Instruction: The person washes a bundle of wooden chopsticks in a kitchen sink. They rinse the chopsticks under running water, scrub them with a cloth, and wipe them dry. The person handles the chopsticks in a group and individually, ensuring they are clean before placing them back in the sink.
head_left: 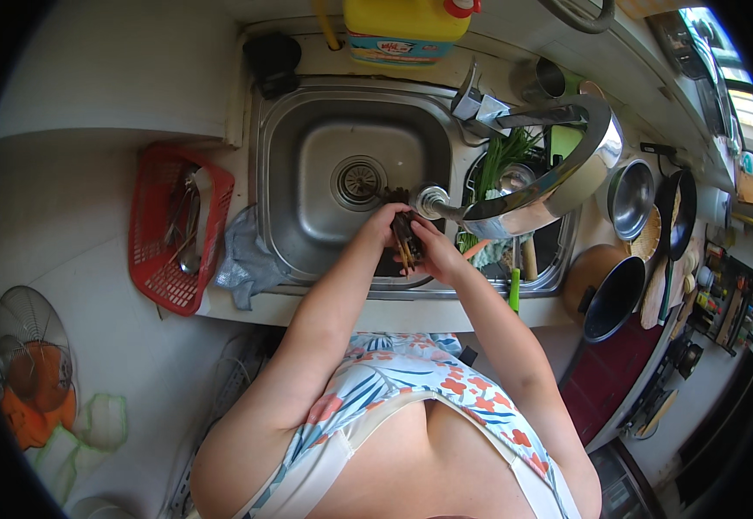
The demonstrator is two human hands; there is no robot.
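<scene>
My left hand (382,224) and my right hand (440,252) are together over the near right part of a stainless steel sink (305,149). Between them they grip a bundle of dark, thin sticks, which look like chopsticks (405,237), with paler ends towards me. Fingers cover part of the bundle. Just beyond my right hand is the spray head of a chrome faucet (430,200); whether water runs from it cannot be made out. Farther into the basin lies the round drain strainer (358,183).
Left of the sink stand a red plastic basket (221,194) of utensils and a grey cloth (246,256). The faucet's thick spout (571,188) arches over the right basin, among long green vegetables (503,162) and a green handle (515,292). A yellow jug (406,19) stands behind; a pot (613,298) is at right.
</scene>
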